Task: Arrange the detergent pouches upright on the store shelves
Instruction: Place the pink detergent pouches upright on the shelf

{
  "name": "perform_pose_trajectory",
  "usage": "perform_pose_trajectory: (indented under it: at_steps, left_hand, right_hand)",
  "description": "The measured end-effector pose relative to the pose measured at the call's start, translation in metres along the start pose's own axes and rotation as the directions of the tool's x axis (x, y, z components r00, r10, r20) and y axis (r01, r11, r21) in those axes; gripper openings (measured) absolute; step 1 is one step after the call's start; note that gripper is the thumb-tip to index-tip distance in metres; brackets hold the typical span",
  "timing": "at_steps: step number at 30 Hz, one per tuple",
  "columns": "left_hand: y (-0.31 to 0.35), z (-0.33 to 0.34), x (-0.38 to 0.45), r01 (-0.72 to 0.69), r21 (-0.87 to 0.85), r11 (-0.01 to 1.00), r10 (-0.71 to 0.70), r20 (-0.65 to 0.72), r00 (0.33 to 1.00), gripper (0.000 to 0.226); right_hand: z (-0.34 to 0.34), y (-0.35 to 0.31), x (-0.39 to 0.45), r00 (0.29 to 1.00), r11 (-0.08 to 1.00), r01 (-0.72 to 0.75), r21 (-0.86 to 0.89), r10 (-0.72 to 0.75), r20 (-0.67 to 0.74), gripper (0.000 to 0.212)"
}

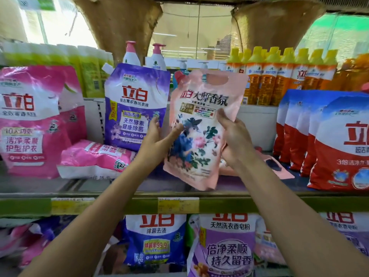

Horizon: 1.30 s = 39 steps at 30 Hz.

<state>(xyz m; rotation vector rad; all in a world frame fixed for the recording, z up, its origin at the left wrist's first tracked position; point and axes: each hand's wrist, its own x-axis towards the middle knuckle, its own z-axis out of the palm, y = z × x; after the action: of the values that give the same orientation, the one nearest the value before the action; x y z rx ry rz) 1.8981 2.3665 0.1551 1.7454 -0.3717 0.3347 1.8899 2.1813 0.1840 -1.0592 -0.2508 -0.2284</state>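
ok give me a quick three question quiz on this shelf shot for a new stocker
1. True or false: both hands grip the pale pink floral detergent pouch.
2. Which pouch lies flat on the upper shelf? A) the purple spouted pouch B) the bright pink and white pouch C) the front red, white and blue bag
3. Fill in: the yellow-capped orange bottles stand ___ the red, white and blue bags.

Key:
1. True: the left hand holds its left edge, the right hand its right edge.
2. B
3. behind
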Motion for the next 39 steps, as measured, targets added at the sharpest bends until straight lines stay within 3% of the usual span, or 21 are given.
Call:
perform_pose_trajectory:
  at_steps: [3, 6, 9, 12, 14, 17, 19, 22, 25, 27, 32, 34, 39]
  left_hand:
    - [-0.003, -0.005, 0.005, 0.028, -0.189, 0.982, -0.004, 0.122, 0.993, 0.080]
    - [-0.004, -0.003, 0.005, 0.114, -0.211, 0.971, -0.070, 0.207, 0.976, 0.072]
    - [-0.009, 0.005, 0.002, 0.132, -0.305, 0.943, -0.081, 0.175, 0.981, 0.055]
    - [-0.013, 0.015, 0.000, 0.066, -0.399, 0.915, -0.054, 0.040, 0.998, 0.044]
    - [-0.015, 0.020, -0.001, 0.004, -0.401, 0.916, -0.013, -0.021, 1.000, 0.038]
    - [-0.016, 0.027, -0.003, -0.063, -0.395, 0.916, 0.024, -0.102, 0.995, 0.033]
    - [-0.013, 0.035, -0.005, -0.123, -0.385, 0.915, 0.059, -0.173, 0.983, 0.032]
    - [-0.007, 0.045, -0.010, -0.196, -0.387, 0.901, 0.095, -0.265, 0.960, 0.031]
    - [-0.004, 0.042, -0.014, -0.254, -0.323, 0.911, 0.156, -0.299, 0.941, 0.030]
    - [-0.004, 0.037, -0.014, -0.207, -0.288, 0.935, 0.130, -0.266, 0.955, 0.037]
    - [-0.013, 0.028, -0.020, -0.032, -0.231, 0.972, 0.005, -0.119, 0.993, 0.063]
    - [-0.015, 0.033, -0.025, -0.007, -0.203, 0.979, -0.018, -0.125, 0.992, 0.079]
    - [-0.003, 0.035, -0.026, -0.079, -0.169, 0.982, 0.037, -0.239, 0.970, 0.055]
  right_hand:
    - [-0.012, -0.005, 0.006, 0.998, 0.999, 0.017, -0.039, -0.015, 0.062, 0.019]
    - [-0.019, -0.003, 0.009, 0.996, 0.998, 0.004, -0.059, 0.002, 0.090, 0.028]
    - [-0.019, 0.000, 0.011, 0.998, 0.995, 0.028, -0.100, -0.023, 0.054, 0.021]
    - [-0.024, 0.001, 0.006, 0.996, 0.985, 0.081, -0.154, -0.083, -0.009, 0.018]
    - [-0.035, 0.005, -0.004, 0.995, 0.964, 0.095, -0.249, -0.100, -0.007, 0.032]
    - [-0.043, 0.025, -0.028, 0.998, 0.960, -0.048, -0.276, 0.056, 0.024, 0.063]
    - [-0.036, 0.033, -0.032, 0.998, 0.946, -0.066, -0.318, 0.066, -0.009, 0.071]
    - [-0.025, 0.028, -0.026, 0.994, 0.916, -0.007, -0.402, -0.037, -0.102, 0.066]
    - [-0.023, 0.030, -0.025, 0.986, 0.936, 0.035, -0.350, -0.089, -0.139, 0.055]
    - [-0.024, 0.035, -0.029, 0.978, 0.929, 0.047, -0.367, -0.118, -0.174, 0.050]
    - [-0.021, 0.039, -0.036, 0.977, 0.952, -0.004, -0.308, -0.061, -0.202, 0.062]
    - [-0.021, 0.040, -0.035, 0.979, 0.957, -0.003, -0.290, -0.057, -0.197, 0.058]
    - [-0.013, 0.037, -0.040, 0.976, 0.972, -0.007, -0.233, -0.044, -0.211, 0.066]
